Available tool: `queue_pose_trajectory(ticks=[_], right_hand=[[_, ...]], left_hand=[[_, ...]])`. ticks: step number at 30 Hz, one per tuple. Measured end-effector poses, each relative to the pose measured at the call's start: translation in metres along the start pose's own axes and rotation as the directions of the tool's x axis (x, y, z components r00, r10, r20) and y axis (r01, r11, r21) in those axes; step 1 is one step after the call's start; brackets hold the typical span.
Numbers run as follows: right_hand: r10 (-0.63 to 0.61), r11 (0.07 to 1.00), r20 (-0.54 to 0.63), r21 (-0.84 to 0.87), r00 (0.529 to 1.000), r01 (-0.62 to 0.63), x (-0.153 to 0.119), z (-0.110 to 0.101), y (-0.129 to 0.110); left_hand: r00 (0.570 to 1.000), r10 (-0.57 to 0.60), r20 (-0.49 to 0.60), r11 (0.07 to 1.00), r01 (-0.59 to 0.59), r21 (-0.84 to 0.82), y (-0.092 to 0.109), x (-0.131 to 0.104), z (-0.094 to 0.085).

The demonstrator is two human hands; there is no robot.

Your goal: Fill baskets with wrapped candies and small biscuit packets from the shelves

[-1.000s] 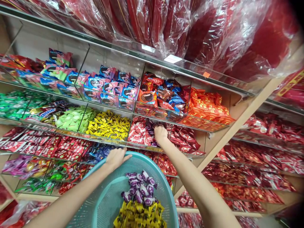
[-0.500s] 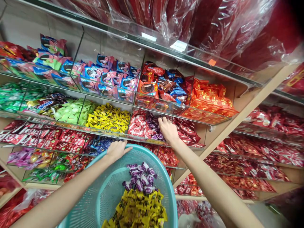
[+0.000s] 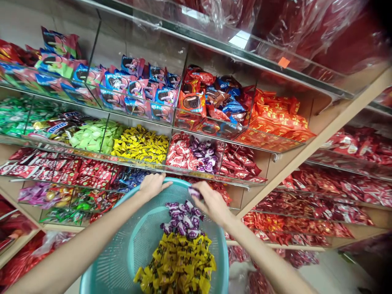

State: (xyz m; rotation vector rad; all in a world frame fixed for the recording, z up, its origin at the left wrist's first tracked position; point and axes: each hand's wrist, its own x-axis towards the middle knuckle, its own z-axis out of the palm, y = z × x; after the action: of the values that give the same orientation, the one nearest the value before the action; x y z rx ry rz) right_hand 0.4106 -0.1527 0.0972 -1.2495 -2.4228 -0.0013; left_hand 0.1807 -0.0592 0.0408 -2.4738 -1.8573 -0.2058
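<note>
My left hand (image 3: 153,186) is closed on the far rim of a teal plastic basket (image 3: 107,245). Over the basket's right side, my right hand (image 3: 210,201) pinches a purple-and-white wrapped candy (image 3: 194,192). Inside the basket, a pile of purple-and-white candies (image 3: 183,218) lies against a larger heap of yellow-wrapped candies (image 3: 180,261). Matching purple candies (image 3: 206,154) sit in a shelf compartment beyond, between pink-and-white candies (image 3: 180,152) and red packets (image 3: 237,161). Yellow candies (image 3: 141,145) fill another compartment to the left.
Clear shelf fronts cross the view just beyond the basket. Oreo-style packets (image 3: 192,103) and orange packets (image 3: 278,112) lie on the shelf above. A slanted wooden divider (image 3: 306,149) stands at the right, with more red packets (image 3: 339,190) behind it.
My right hand has come down and back from the purple candy compartment to over the basket, now with a candy in its fingers. My left hand stays on the rim; the view has shifted slightly.
</note>
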Motion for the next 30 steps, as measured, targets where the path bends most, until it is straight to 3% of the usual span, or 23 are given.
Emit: queue_pose_trajectory(ticks=[4, 8, 12, 16, 19, 22, 26, 30], right_hand=[[0.039, 0.999, 0.181, -0.040, 0.983, -0.032, -0.046, 0.047, 0.011], [0.061, 0.963, 0.259, -0.269, 0.964, 0.012, -0.061, 0.063, 0.020], [0.037, 0.936, 0.162, -0.351, 0.986, 0.023, -0.036, 0.031, 0.023], [0.044, 0.905, 0.001, -0.424, 0.999, -0.039, 0.022, -0.030, 0.028], [0.050, 0.814, 0.004, -0.580, 0.999, -0.038, 0.065, -0.061, 0.034], [0.161, 0.754, 0.113, -0.655, 0.980, -0.048, 0.096, -0.066, 0.040], [0.398, 0.735, 0.302, -0.670, 0.866, -0.104, 0.119, -0.056, 0.043], [0.485, 0.729, 0.361, -0.670, 0.797, -0.140, 0.130, -0.052, 0.043]], left_hand=[[0.999, -0.026, 0.026, 1.000, 0.026, -0.009, 0.002, -0.001, -0.002], [1.000, -0.023, 0.021, 1.000, 0.023, -0.001, 0.002, -0.001, -0.002], [1.000, -0.007, 0.001, 1.000, 0.007, 0.006, 0.002, -0.001, -0.002], [0.999, -0.040, 0.009, 0.998, 0.041, -0.045, 0.001, -0.002, -0.003], [0.999, -0.040, 0.004, 0.998, 0.040, -0.054, 0.000, -0.003, -0.003], [1.000, -0.029, -0.012, 0.999, 0.028, -0.043, -0.001, -0.004, -0.002], [0.999, -0.015, -0.035, 1.000, 0.014, -0.014, -0.003, -0.003, 0.001], [0.999, -0.009, -0.043, 1.000, 0.008, -0.012, -0.004, -0.002, 0.004]])
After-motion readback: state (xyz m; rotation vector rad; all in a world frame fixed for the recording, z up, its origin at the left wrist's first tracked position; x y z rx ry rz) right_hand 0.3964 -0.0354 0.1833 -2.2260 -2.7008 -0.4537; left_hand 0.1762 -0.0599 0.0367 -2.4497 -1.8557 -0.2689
